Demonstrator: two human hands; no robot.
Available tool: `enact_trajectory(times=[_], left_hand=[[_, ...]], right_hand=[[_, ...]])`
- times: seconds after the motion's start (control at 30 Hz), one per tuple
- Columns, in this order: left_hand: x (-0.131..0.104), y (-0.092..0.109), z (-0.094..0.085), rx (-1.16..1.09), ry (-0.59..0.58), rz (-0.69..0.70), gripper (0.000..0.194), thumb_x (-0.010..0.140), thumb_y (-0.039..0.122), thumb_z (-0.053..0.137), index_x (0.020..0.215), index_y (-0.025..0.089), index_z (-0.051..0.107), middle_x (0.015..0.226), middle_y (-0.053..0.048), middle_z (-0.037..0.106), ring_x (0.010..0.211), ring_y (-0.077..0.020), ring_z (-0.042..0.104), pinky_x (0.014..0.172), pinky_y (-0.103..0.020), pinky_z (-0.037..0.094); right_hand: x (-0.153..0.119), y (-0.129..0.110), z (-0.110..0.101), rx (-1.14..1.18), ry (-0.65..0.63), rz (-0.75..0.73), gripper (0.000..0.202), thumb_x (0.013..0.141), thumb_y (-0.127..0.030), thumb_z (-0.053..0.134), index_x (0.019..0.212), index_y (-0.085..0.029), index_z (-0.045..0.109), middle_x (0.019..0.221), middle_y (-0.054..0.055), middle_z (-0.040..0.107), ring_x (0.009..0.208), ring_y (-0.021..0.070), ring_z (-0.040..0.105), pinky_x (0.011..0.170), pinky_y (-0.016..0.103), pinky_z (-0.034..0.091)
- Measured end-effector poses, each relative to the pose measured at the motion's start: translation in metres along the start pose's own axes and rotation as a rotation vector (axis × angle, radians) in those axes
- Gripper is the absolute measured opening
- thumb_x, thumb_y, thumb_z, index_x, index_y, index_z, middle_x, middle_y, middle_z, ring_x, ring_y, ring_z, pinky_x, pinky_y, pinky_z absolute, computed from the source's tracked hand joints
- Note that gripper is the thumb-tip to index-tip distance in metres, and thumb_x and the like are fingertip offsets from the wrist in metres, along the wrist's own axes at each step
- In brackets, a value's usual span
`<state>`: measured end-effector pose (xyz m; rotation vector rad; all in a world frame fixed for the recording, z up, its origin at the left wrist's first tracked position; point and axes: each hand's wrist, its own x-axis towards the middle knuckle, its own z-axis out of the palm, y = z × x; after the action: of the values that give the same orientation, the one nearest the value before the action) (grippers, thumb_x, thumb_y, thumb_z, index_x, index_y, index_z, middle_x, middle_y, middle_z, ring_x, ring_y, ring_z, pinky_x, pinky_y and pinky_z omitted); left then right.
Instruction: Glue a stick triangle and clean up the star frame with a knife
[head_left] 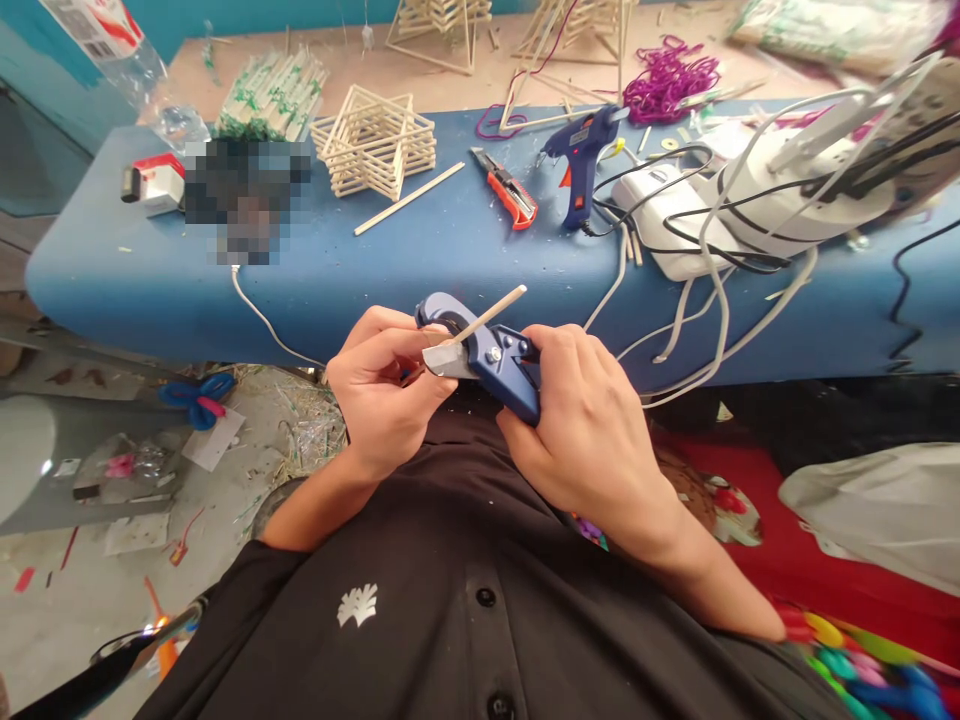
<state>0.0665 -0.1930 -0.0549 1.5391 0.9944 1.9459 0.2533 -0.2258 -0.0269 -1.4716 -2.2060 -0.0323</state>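
Observation:
My right hand is wrapped round the handles of a blue pipe cutter with a broad metal blade. Between its jaws lies a thin wooden stick, pointing up to the right. The stick's other end is pinched in the fingers of my left hand, close to the blade; that end is partly hidden by the fingers. Both hands are in front of my body, at the table's near edge. Past them on the blue table, a loose wooden stick lies beside a star-shaped stack of glued sticks.
An orange utility knife and a blue glue gun lie beyond my hands. On the right, cables trail from a white power strip. Purple yarn, bundled wrapped sticks and a plastic bottle sit farther back.

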Motion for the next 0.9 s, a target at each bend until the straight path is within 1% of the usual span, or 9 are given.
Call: enact_trajectory(times=[0.17,0.33,0.5,0.67,0.83,0.9], left_hand=[[-0.001,0.002,-0.001,-0.01,-0.006,-0.045,0.01,0.082,0.035,0.095,0.091,0.031,0.09,0.076,0.002,0.067,0.062,-0.0095,0.054,0.053,-0.024,0.043],[0.0,0.005,-0.003,-0.044,-0.045,-0.077,0.01,0.081,0.027,0.093,0.09,0.032,0.09,0.076,0.002,0.068,0.063,-0.0099,0.054,0.052,-0.022,0.043],[0.001,0.008,-0.005,-0.051,-0.067,-0.141,0.007,0.08,0.032,0.094,0.086,0.03,0.09,0.074,0.001,0.067,0.064,-0.0109,0.054,0.051,-0.023,0.042],[0.001,0.012,-0.004,-0.114,-0.071,-0.217,0.009,0.08,0.035,0.097,0.081,0.03,0.09,0.076,0.0,0.067,0.067,-0.0116,0.057,0.051,-0.024,0.041],[0.007,0.014,-0.001,-0.115,-0.078,-0.28,0.026,0.077,0.042,0.1,0.068,0.025,0.083,0.071,0.0,0.062,0.064,-0.0108,0.052,0.052,-0.025,0.039],[0.01,0.013,0.001,-0.103,-0.075,-0.286,0.029,0.075,0.042,0.1,0.063,0.024,0.08,0.068,0.001,0.059,0.061,-0.0096,0.049,0.051,-0.025,0.038]], right_hand=[[0.0,-0.001,-0.002,-0.029,-0.011,0.0,0.044,0.086,-0.022,0.053,0.128,-0.01,0.059,0.108,0.018,0.068,0.098,0.0376,0.066,0.085,0.051,0.055],[0.001,0.0,-0.003,-0.056,-0.015,0.004,0.041,0.085,-0.023,0.054,0.124,-0.013,0.059,0.103,0.015,0.067,0.095,0.0366,0.065,0.084,0.049,0.053],[0.002,0.0,-0.005,-0.074,-0.035,0.0,0.039,0.083,-0.024,0.054,0.121,-0.015,0.059,0.101,0.013,0.067,0.093,0.0356,0.064,0.083,0.048,0.051],[0.003,0.001,-0.006,-0.098,-0.055,0.006,0.027,0.084,-0.025,0.054,0.11,-0.02,0.057,0.1,0.013,0.067,0.092,0.0354,0.064,0.082,0.047,0.049],[0.005,0.002,-0.003,-0.118,-0.088,0.033,0.02,0.084,-0.025,0.053,0.104,-0.022,0.055,0.099,0.013,0.069,0.092,0.034,0.066,0.082,0.044,0.048],[0.008,0.003,-0.003,-0.126,-0.11,0.053,0.018,0.085,-0.026,0.052,0.103,-0.022,0.055,0.098,0.013,0.07,0.092,0.0337,0.067,0.083,0.044,0.047]])
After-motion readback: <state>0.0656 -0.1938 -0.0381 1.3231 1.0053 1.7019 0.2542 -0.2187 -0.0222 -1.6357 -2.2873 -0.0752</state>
